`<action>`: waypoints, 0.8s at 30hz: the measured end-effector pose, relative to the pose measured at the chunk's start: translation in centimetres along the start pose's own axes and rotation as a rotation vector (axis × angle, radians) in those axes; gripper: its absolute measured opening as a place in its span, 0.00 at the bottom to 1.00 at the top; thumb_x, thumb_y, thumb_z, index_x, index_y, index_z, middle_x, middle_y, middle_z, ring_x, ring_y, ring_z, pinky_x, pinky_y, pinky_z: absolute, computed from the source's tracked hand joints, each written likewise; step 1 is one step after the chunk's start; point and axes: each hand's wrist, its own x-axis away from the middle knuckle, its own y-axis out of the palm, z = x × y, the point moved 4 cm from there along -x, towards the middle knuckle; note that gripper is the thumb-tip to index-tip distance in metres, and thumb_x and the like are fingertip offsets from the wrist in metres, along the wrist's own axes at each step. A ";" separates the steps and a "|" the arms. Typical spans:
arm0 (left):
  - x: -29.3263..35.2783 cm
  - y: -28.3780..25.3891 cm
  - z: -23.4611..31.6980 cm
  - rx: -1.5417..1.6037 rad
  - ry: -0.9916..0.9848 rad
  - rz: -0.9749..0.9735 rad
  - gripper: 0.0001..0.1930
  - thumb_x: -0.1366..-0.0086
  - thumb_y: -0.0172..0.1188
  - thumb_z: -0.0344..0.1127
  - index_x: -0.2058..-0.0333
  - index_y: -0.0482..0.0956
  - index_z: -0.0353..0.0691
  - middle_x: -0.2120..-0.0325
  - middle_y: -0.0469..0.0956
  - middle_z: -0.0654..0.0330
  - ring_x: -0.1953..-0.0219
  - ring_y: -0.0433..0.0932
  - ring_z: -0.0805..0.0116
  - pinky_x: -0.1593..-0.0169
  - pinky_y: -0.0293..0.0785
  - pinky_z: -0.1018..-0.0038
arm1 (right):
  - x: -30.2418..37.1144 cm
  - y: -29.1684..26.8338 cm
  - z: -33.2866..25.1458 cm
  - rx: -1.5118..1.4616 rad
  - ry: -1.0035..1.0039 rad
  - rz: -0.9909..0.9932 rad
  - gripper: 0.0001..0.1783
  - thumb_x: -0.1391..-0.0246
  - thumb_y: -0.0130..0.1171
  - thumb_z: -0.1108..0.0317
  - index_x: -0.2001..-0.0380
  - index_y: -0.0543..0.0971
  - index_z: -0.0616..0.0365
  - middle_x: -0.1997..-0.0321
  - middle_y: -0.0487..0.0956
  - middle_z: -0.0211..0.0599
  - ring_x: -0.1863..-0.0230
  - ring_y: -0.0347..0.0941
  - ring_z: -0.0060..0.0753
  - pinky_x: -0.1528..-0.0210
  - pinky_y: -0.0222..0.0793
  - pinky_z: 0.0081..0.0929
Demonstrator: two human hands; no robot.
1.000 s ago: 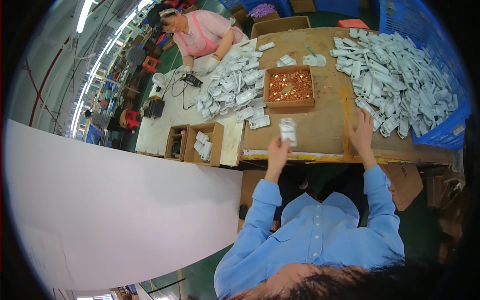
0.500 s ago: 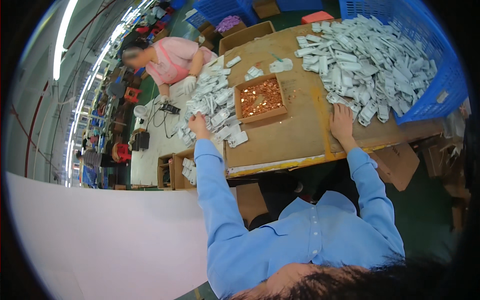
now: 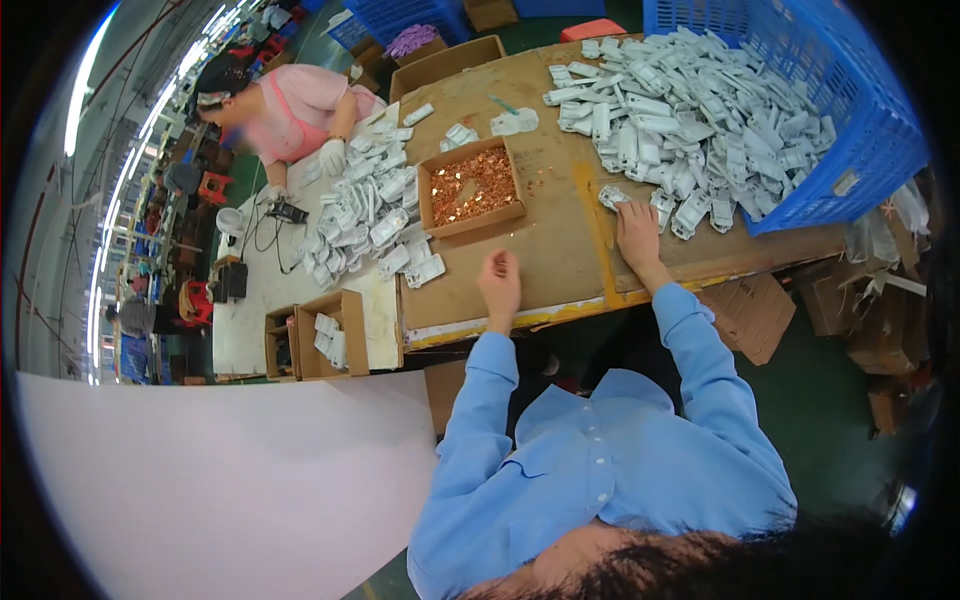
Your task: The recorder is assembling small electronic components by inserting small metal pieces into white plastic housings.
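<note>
While the right hand (image 3: pixel 638 236) seemingly grips a white casing (image 3: pixel 609 196) and the left hand's (image 3: pixel 500 287) grip is unclear, brushing the two-o'clock heap (image 3: pixel 700 125) could scatter it.

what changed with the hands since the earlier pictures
The left hand carried a part to the left pile and came back rightward, no part visible in it. The right hand took hold of a white part, drawing it left from the right pile. The box of copper bits stayed put.

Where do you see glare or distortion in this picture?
Head view: the ceiling tube burns out white at upper left; head view: copper bits glint; head view: the white panel has a curved right edge; head view: black fills the corners.
</note>
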 end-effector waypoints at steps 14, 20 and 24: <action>1.7 0.8 -4.7 0.394 -0.248 -0.030 0.14 0.33 0.54 0.37 0.71 0.77 0.32 0.77 0.76 0.65 0.73 0.71 0.80 0.69 0.68 0.79 | 4.1 3.7 -15.9 -0.780 0.046 -0.281 0.11 0.47 0.60 0.75 0.60 0.77 0.61 0.65 0.79 0.42 0.64 0.77 0.39 0.62 0.72 0.31; -0.2 0.3 -4.2 0.459 -0.298 0.176 0.14 0.33 0.53 0.38 0.72 0.76 0.31 0.79 0.74 0.66 0.77 0.67 0.79 0.74 0.65 0.76 | 1.5 4.3 -16.1 -0.910 0.266 -0.256 0.09 0.43 0.56 0.74 0.59 0.76 0.65 0.66 0.79 0.37 0.65 0.74 0.24 0.61 0.70 0.24; 0.0 0.6 -2.8 0.280 -0.247 0.186 0.15 0.33 0.52 0.37 0.74 0.75 0.32 0.81 0.74 0.64 0.76 0.67 0.78 0.72 0.65 0.74 | -5.9 6.0 -15.4 -0.846 0.252 -0.212 0.11 0.44 0.57 0.71 0.58 0.77 0.63 0.67 0.79 0.40 0.68 0.74 0.29 0.62 0.71 0.26</action>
